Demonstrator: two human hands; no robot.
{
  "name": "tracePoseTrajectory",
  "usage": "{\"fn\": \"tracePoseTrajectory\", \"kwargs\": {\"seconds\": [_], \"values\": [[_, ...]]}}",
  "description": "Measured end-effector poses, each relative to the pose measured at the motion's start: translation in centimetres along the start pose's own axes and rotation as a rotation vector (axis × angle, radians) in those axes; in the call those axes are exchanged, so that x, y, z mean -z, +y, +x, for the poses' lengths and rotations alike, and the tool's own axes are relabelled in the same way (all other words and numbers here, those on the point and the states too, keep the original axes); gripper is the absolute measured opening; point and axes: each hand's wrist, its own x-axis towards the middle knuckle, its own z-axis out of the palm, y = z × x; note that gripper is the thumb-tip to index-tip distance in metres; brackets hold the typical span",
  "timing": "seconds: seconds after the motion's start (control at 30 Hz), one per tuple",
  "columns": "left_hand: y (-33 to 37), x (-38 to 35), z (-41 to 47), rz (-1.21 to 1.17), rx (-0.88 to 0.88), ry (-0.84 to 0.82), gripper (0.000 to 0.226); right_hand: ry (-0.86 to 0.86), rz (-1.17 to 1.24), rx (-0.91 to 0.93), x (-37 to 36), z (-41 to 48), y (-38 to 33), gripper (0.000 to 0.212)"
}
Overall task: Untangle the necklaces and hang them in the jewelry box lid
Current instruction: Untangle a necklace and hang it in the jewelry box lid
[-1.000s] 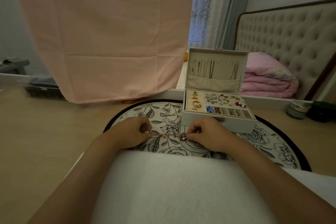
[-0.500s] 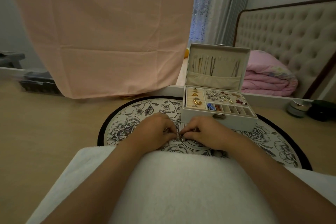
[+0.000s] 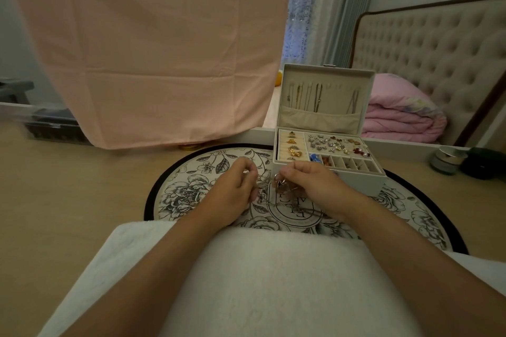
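Observation:
A white jewelry box (image 3: pixel 356 176) stands open on a round floral mat (image 3: pixel 191 189). Several necklaces hang inside its upright lid (image 3: pixel 325 74) above a beige pocket. My right hand (image 3: pixel 312 186) pinches a tangle of necklaces (image 3: pixel 282 186) with a small ring and pinkish beads, just in front of the box. A thin chain trails from it down onto the mat. My left hand (image 3: pixel 232 191) is beside it with fingers curled, apparently pinching a fine strand of the same chain.
The box tray holds rings, earrings and beads in compartments. A pink cloth (image 3: pixel 153 49) hangs at the back left. A bed with a folded pink quilt (image 3: pixel 399 117) is at the right, two small jars (image 3: pixel 449 161) on the floor. A white towel (image 3: pixel 260 282) covers my lap.
My hands came together over the necklace, then parted a little. My right hand has lifted the tangle closer to the box front. The camera view has shifted slightly.

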Motion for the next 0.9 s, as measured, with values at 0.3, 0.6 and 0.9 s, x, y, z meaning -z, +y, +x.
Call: {"fn": "tracePoseTrajectory", "kwargs": {"seconds": [0.3,0.6,0.9], "values": [[0.5,-0.1,0.1,0.152,-0.100,0.154,0.015,-0.051,-0.034,-0.067,-0.5,-0.5,0.0,0.025],[0.5,0.3,0.2,-0.306,0.082,0.086,0.024,-0.039,-0.055,-0.068,-0.4,-0.3,0.1,0.026],[1.2,1.8,-0.5,0.528,-0.126,-0.028,0.022,-0.071,-0.157,0.001,0.8,-0.4,0.3,0.028]]}}
